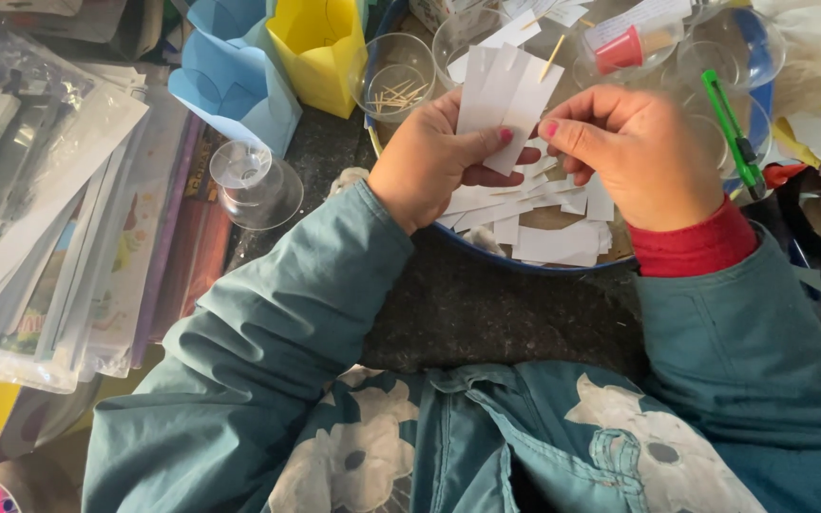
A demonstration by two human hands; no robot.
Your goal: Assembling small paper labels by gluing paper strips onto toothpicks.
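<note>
Two hands over a round blue-rimmed tray [525,267] on the dark table [486,313]. Left hand [429,161] closed on a small fan of white paper strips [505,100], about three or four, exact count unclear, thumb pinning them upright above the tray. Right hand [634,152] just beside, fingers curled, fingertips pinched at the strips' right edge; whether it grips one I cannot tell. In the tray: a loose pile of more white strips [544,228] under the hands, too overlapped to count, plus at least four clear plastic cups along the far side. One cup [393,78] holds a bunch of toothpicks; one [463,38] holds paper strips; another [634,43] has a red cap lying in it; the rest are partly hidden. One loose toothpick [552,57] rests far of the held strips. A green cutter [732,128] lies at the tray's right rim. Far left of the tray: two folded paper boxes, one yellow [320,47], one light blue [235,81]. One clear stemmed cup [254,182] sits on its side near them. Left: a stack of plastic-sleeved sheets [59,218].
</note>
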